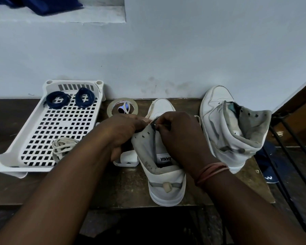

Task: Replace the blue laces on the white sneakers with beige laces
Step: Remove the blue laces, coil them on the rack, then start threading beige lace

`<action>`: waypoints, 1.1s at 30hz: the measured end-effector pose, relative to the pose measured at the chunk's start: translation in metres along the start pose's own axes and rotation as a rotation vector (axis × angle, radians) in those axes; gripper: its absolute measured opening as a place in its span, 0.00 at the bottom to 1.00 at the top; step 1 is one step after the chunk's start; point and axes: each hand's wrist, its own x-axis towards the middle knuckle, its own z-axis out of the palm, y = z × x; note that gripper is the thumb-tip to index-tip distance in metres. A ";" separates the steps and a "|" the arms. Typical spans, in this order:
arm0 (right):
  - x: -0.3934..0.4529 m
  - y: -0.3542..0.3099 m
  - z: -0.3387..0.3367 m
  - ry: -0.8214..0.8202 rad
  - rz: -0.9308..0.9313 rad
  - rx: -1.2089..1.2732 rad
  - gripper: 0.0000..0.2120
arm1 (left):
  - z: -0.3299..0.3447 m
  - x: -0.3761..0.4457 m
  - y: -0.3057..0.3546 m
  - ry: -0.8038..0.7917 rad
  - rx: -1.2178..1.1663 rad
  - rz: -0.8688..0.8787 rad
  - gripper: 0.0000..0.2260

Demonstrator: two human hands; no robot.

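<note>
A white high-top sneaker [163, 172] stands in the middle of the brown table, toe toward the wall. My left hand [121, 129] grips its left eyelet flap. My right hand [179, 134] pinches a thin beige lace end at the upper eyelets; the lace itself is mostly hidden by my fingers. A second white sneaker [233, 128] stands to the right with no lace in its eyelets. Two coiled blue laces [57, 99] [85, 97] lie at the far end of a white perforated tray [42, 131]. A bundled beige lace [62, 147] rests on the tray's near right part.
A roll of clear tape [122, 107] lies by the wall between the tray and the sneaker. A small white plastic piece [127, 159] sits under my left hand. A black metal rail [290, 144] and a dark blue shoe [267, 161] are at the right, past the table edge.
</note>
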 end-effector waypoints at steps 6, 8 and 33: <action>-0.002 -0.003 0.002 0.056 0.015 0.154 0.08 | 0.007 0.001 0.001 -0.049 -0.044 -0.076 0.07; -0.004 -0.007 -0.003 0.060 0.013 0.167 0.08 | 0.008 -0.001 0.003 -0.003 0.023 -0.037 0.07; -0.020 0.002 -0.015 0.043 0.283 0.241 0.11 | -0.038 -0.024 0.041 -0.049 -0.316 0.379 0.05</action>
